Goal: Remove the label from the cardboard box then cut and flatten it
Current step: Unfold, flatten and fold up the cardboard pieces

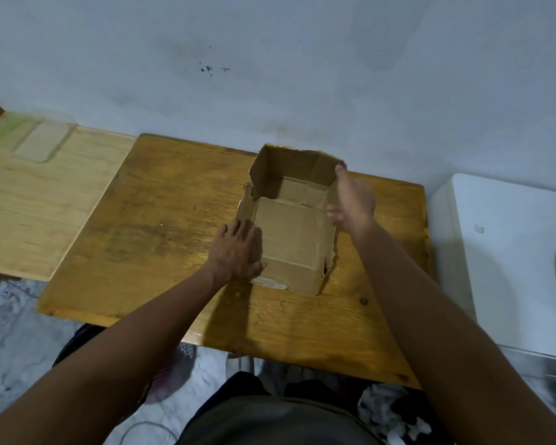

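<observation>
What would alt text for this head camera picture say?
A person's left hand presses flat on a brown cardboard box lying open on a worn wooden table, while the right hand holds its raised right wall.

Bare table (148,226) left of cardboard box (289,220), free passage; wall (270,91) close behind box blocks.

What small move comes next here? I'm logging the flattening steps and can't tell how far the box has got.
Probably push the standing far wall down. The cardboard box lies partly opened on the wooden table; the left hand presses its near-left side flat, while the right hand holds the upright right edge.
</observation>
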